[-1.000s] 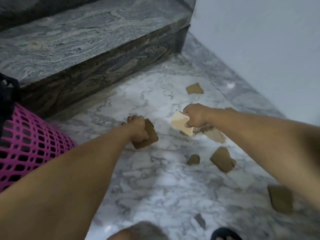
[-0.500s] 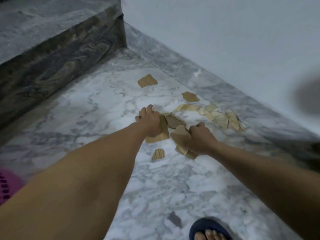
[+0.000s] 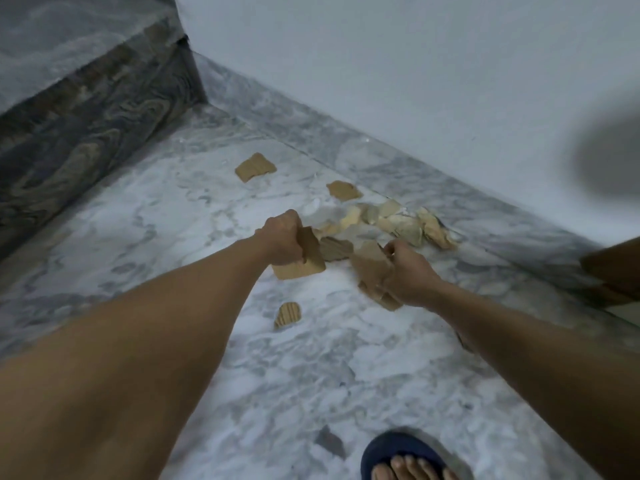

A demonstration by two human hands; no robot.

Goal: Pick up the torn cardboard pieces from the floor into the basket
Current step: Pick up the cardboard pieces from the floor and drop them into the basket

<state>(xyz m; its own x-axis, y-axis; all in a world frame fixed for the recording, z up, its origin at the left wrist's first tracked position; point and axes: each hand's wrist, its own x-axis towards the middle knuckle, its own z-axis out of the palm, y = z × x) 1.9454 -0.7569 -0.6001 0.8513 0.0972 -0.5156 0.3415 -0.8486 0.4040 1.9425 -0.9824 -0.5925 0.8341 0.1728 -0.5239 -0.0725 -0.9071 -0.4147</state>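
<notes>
Near the floor's wall edge, the left hand [image 3: 282,242] grips a cardboard piece [image 3: 304,263]; the right hand [image 3: 408,275] clutches several pieces [image 3: 372,271]. Loose scraps [image 3: 398,221] lie beyond; gather them without loosening either grasp. No basket shows.

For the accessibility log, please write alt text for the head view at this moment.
Both arms reach out over a marble floor, the left hand and right hand each gripping torn cardboard pieces. More pieces lie scattered toward the wall, beside a stone step; a foot in a blue sandal shows below.
</notes>
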